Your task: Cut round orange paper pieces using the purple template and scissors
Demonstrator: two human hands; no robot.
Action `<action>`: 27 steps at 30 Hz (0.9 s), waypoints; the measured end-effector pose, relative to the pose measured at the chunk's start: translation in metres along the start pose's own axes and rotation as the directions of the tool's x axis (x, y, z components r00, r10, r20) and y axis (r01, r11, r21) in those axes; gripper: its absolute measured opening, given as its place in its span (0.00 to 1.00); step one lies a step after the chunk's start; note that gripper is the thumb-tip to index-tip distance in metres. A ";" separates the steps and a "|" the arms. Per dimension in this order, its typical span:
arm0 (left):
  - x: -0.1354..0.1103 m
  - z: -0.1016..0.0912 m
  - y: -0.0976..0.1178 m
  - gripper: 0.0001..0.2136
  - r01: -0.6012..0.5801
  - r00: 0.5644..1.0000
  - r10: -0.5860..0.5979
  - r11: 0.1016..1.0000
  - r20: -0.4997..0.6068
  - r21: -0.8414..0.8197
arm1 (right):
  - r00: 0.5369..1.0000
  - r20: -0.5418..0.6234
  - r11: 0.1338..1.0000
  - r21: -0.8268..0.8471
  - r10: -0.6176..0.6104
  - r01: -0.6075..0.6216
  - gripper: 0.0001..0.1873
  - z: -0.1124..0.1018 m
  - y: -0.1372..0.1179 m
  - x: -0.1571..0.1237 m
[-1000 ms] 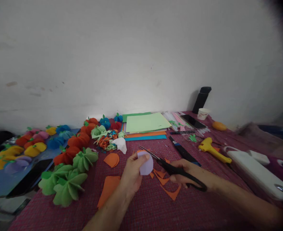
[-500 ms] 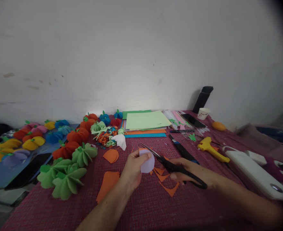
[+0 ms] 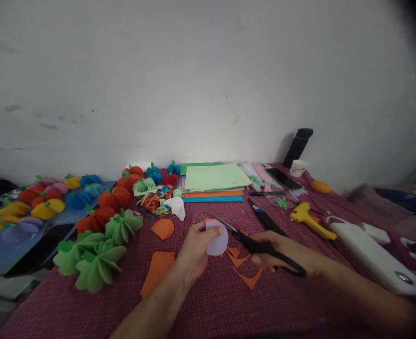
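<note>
My left hand [image 3: 195, 249] is closed on a pale lilac rounded paper piece [image 3: 217, 241] with orange paper behind it, held just above the maroon cloth. My right hand [image 3: 278, 254] grips black-handled scissors [image 3: 253, 244]; their blades point up-left along the top edge of the paper piece. Orange paper scraps [image 3: 247, 273] lie under and right of the paper. A cut orange round [image 3: 162, 229] and a larger orange piece [image 3: 157, 270] lie left of my left hand.
Paper pumpkins in green [image 3: 91, 263], orange [image 3: 113, 200], yellow and blue line the left. A stack of coloured sheets [image 3: 215, 181] lies at the back. A yellow glue gun [image 3: 308, 217], black knife [image 3: 266, 220], phone [image 3: 285, 178], paper cup [image 3: 298, 167] and white case [image 3: 373, 254] sit to the right.
The view has shifted slightly. Both hands keep their hold, and the scissors have stayed against the top of the paper piece with little movement.
</note>
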State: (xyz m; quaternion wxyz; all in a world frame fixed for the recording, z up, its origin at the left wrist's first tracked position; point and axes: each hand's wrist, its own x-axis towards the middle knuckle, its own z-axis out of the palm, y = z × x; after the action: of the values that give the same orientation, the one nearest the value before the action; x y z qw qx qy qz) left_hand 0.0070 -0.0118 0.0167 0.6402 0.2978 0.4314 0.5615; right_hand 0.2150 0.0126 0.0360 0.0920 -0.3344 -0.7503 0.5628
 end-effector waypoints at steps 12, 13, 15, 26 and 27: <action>-0.003 0.000 0.002 0.09 0.010 1.000 -0.010 1.000 0.024 0.008 | 0.999 0.044 0.999 -0.052 0.000 0.003 0.20 -0.008 -0.002 -0.001; -0.003 0.001 0.002 0.10 0.016 0.999 -0.016 1.000 0.028 0.009 | 0.999 0.049 0.998 -0.064 0.011 -0.008 0.20 -0.010 -0.003 -0.001; -0.003 0.001 0.002 0.10 0.024 0.999 -0.024 1.000 0.034 0.008 | 0.998 0.054 0.996 -0.090 0.030 -0.025 0.21 -0.013 -0.005 -0.002; -0.003 0.001 0.002 0.09 0.037 0.998 -0.037 0.999 0.047 0.004 | 0.998 0.067 0.999 -0.043 0.002 0.000 0.21 -0.010 -0.002 -0.002; -0.003 0.001 0.001 0.09 0.037 0.998 -0.037 0.999 0.048 0.001 | 0.998 0.064 0.999 -0.038 -0.005 0.008 0.20 -0.009 -0.001 -0.002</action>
State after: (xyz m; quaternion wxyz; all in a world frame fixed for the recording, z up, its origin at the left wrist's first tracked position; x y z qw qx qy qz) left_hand 0.0073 -0.0144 0.0191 0.6608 0.3032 0.4212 0.5423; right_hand 0.2207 0.0180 0.0408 0.0636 -0.3156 -0.7646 0.5583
